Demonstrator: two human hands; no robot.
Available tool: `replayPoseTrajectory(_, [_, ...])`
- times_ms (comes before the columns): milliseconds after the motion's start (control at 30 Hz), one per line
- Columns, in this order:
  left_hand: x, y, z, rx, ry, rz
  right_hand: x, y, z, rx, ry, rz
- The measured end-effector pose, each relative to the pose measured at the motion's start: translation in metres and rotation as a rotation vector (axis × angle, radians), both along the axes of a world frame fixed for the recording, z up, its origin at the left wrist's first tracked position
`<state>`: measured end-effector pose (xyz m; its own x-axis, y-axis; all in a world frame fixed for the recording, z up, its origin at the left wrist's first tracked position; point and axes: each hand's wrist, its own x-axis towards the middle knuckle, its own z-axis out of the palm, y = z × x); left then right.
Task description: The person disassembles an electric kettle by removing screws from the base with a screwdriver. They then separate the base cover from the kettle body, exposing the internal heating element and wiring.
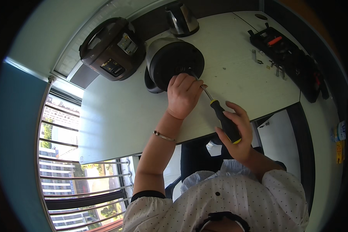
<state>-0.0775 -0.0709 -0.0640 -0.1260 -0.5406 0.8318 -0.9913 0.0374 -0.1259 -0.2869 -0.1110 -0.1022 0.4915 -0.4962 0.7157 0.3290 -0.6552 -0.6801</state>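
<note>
Head view: the right hand (237, 133) grips a screwdriver (220, 114) by its black, yellow-trimmed handle, the steel shaft reaching the round black base of an overturned kettle (174, 63) on the white table (123, 112). The left hand (185, 94) is closed on that base. A tool tray (294, 62) holds bits.

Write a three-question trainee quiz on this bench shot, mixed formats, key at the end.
1. True or false: the right hand grips the black-and-yellow handle of the screwdriver.
2. Multiple choice: the left hand rests on A) the rice cooker, B) the overturned kettle, C) the tool case.
3. Fill in: the screwdriver's tip points at the kettle's black ____.

Key: 1 true; 2 B; 3 base.
</note>
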Motion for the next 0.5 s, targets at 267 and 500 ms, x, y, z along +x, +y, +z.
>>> replayPoseTrajectory(267, [0.0004,-0.0005,0.0020,0.073,0.010,-0.059,-0.0010,-0.0004,0.0048,-0.059,0.026,-0.001])
replayPoseTrajectory(500, [0.0005,0.0000,0.0025,0.134,0.057,-0.100,-0.0025,-0.0022,0.0011,-0.061,-0.009,0.021])
